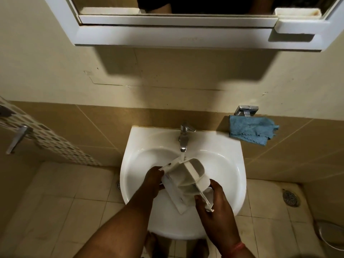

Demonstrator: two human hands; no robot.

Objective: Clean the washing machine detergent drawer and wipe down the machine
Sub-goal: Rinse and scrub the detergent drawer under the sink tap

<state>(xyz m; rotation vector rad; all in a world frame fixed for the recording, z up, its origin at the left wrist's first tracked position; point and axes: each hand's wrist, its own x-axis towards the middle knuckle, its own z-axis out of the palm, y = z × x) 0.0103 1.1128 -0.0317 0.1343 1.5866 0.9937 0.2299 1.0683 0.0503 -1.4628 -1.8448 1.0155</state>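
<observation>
Rinsing step: drawer [187,180] under tap [184,138].
Left hand [152,181] and right hand [214,200] grip its ends; next, turn it, then fetch cloth [251,130].

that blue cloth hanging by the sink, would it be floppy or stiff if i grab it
The blue cloth would probably be floppy: it drapes in soft folds from the wall fitting, with wavy lower edges. It looks thin, so likely light. Its fuzzy-looking surface suggests an easy, non-slippery grip, though whether it is wet cannot be told.

White detergent drawer [186,180], white sink [232,175], blue cloth [251,130], beige wall tiles [93,127], red wristband [238,246].
</observation>
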